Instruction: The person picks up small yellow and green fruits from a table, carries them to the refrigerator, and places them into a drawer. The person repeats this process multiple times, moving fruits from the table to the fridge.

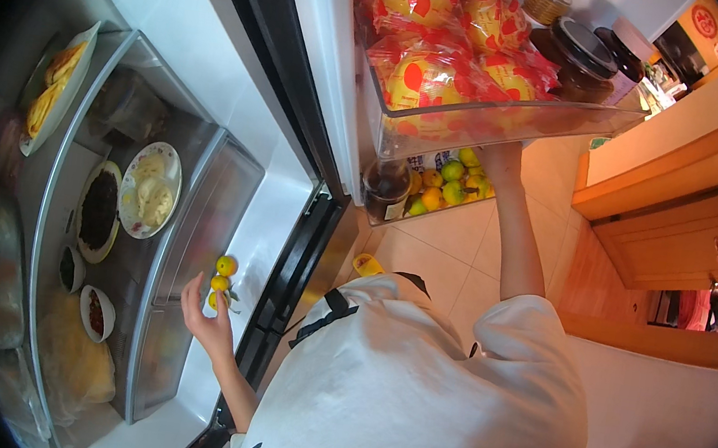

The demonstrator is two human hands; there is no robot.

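Inside the open refrigerator, my left hand (pixel 208 320) is raised with its fingers apart. It is beside a short row of small tangerines (pixel 222 282) on the white ledge in front of the clear drawers. The lowest tangerine is close to my thumb, and a green leaf shows next to it. My right hand (pixel 501 156) reaches to the lower door bin, where several green and orange tangerines (pixel 451 181) lie beside a dark jar (pixel 386 187). The upper door bin (pixel 512 122) covers the fingers of that hand, so its grip is hidden.
Yellow-and-red wrapped packages (pixel 429 73) and dark lidded jars (pixel 577 59) fill the upper door bin. On the left, glass shelves hold a plate of pale food (pixel 150 191), a dark-filled plate (pixel 98 212) and a small bowl (pixel 97 314). A wooden door (pixel 676 242) stands beyond the tiled floor.
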